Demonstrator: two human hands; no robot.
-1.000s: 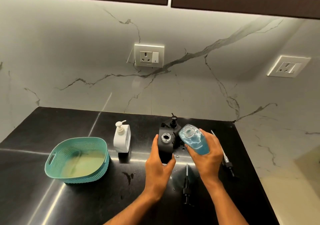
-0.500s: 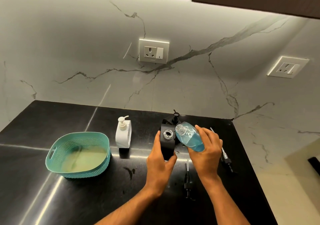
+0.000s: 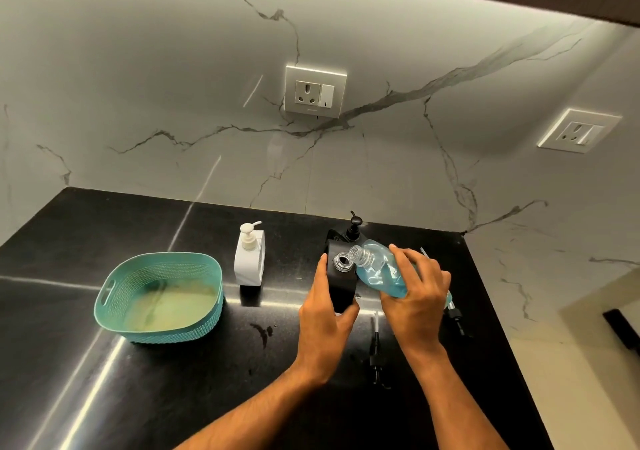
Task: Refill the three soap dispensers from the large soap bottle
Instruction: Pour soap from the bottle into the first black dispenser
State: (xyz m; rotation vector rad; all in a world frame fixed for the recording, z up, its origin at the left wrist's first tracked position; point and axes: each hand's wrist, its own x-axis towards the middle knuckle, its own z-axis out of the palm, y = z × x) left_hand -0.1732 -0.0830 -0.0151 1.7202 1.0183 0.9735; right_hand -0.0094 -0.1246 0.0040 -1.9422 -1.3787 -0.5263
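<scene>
Now, left hand: our left hand wraps round the black dispenser, thumb on its left face and fingers curled at its near right edge, holding it upright on the counter.
Right hand: our right hand grips the large soap bottle, fingers curled over its top side.
Soap bottle: clear, with blue liquid lying in its lower part; we have it tipped to the left, its uncapped threaded neck just beside the black dispenser's open mouth. We cannot tell whether soap is flowing.
Second black dispenser: it stands just behind the held one with its pump fitted.
White dispenser: the white dispenser stands upright to the left, apart from our hands, pump on.
Loose pumps: one black pump lies on the counter between our wrists; another lies to the right, partly hidden by our right hand.
Basket: a teal basket sits at the far left.
Wall: a socket is set above the dispensers.
</scene>
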